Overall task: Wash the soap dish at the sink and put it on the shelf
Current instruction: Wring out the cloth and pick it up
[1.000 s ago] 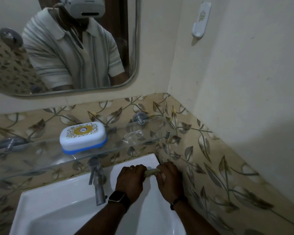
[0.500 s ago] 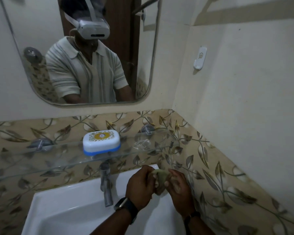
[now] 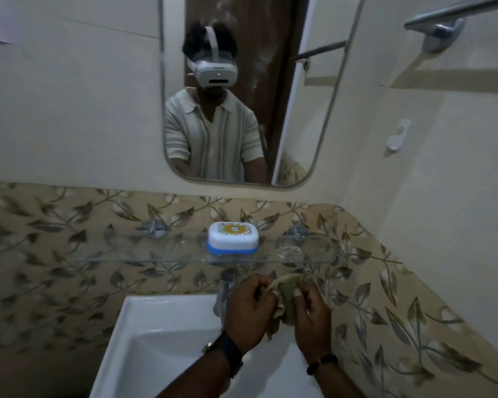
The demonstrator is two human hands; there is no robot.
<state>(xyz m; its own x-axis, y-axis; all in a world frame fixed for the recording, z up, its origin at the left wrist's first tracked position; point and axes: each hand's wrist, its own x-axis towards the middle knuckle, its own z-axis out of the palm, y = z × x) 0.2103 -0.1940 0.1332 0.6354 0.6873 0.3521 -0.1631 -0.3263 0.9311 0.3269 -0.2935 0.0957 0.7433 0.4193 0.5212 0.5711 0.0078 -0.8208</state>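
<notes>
L hand (image 3: 249, 315) & R hand (image 3: 312, 321) both gripped a crumpled greenish cloth (image 3: 285, 293) lower centre, over the sink (image 3: 161, 326). Soap dish (image 3: 233, 239) sat on the glass shelf (image 3: 127, 261) mid-frame; tap (image 3: 226, 282) was partly hidden behind L hand.

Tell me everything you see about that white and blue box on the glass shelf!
The soap dish is a rounded box that looks like plastic, with a white lid bearing a gold patterned oval and a blue base. Its lid is on. It sits flat on the glass shelf, above the tap. Nothing else touches it.
</notes>
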